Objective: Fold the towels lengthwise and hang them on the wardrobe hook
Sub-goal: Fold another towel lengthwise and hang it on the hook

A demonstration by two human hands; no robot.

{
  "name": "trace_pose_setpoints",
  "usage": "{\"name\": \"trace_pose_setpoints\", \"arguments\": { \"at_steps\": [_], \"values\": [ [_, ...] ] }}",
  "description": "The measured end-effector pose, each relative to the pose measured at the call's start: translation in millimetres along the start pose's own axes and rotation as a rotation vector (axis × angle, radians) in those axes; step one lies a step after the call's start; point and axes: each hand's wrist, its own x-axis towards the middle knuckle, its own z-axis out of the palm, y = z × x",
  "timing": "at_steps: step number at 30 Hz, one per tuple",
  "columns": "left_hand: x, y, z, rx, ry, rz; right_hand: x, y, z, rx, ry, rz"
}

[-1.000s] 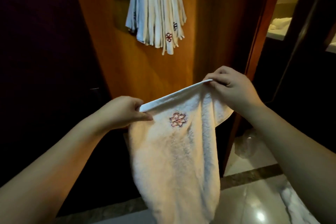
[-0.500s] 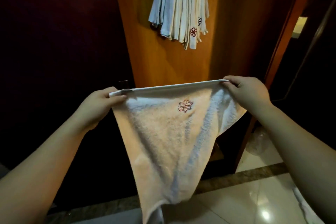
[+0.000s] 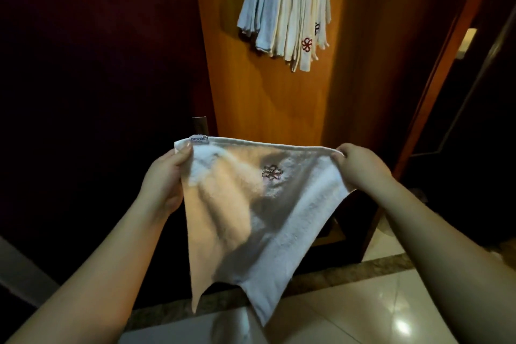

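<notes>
A small white towel (image 3: 251,212) with an embroidered flower hangs spread in front of me, its top hem stretched level. My left hand (image 3: 164,179) pinches the top left corner beside a small label. My right hand (image 3: 360,169) pinches the top right corner. The towel's lower edge dangles in two points above the floor. Higher up, a bunch of several folded white towels (image 3: 287,11) hangs against the orange wooden wardrobe panel (image 3: 268,103); the hook itself is cut off at the top of the view.
A dark wardrobe door or wall (image 3: 92,92) fills the left side. A dark doorway with a wooden frame (image 3: 446,50) stands on the right. Glossy pale floor tiles (image 3: 363,310) with a darker stone border lie below.
My hands have moved apart, pulling the top hem taut and spreading the towel wider. The hem now sits level, and the view has shifted left so the hanging towels appear further right.
</notes>
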Motion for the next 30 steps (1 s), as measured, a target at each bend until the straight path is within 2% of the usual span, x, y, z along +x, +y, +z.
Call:
{"name": "trace_pose_setpoints", "arguments": {
  "at_steps": [5, 8, 11, 14, 16, 20, 25, 27, 30],
  "values": [
    [-24, -21, 22, -0.102, 0.045, -0.019, -45, -29, -5, 0.383, -0.159, -0.098],
    [-42, -29, 43, -0.155, 0.035, -0.070, -67, -46, -6, 0.758, -0.261, -0.055],
    [-60, -32, 65, -0.136, 0.015, -0.065, -80, -60, -6, 0.943, -0.319, -0.039],
    [-79, -36, 77, -0.020, -0.048, -0.058, -96, -67, -12, 1.003, -0.369, -0.093],
    [-90, -38, 81, 0.003, -0.110, -0.059, -106, -69, -17, 0.917, -0.367, -0.172],
    [-106, -40, 90, -0.055, -0.240, -0.080, -120, -70, -13, 0.809, -0.220, -0.239],
    [-111, -50, 96, -0.126, -0.277, -0.075, -128, -73, -1, 0.942, -0.003, -0.142],
    [-111, -53, 97, -0.158, -0.287, -0.102, -129, -73, 1, 0.989, 0.028, -0.104],
    [-107, -57, 94, -0.065, -0.278, -0.043, -132, -73, 0, 0.975, 0.045, -0.084]
  ]
}}
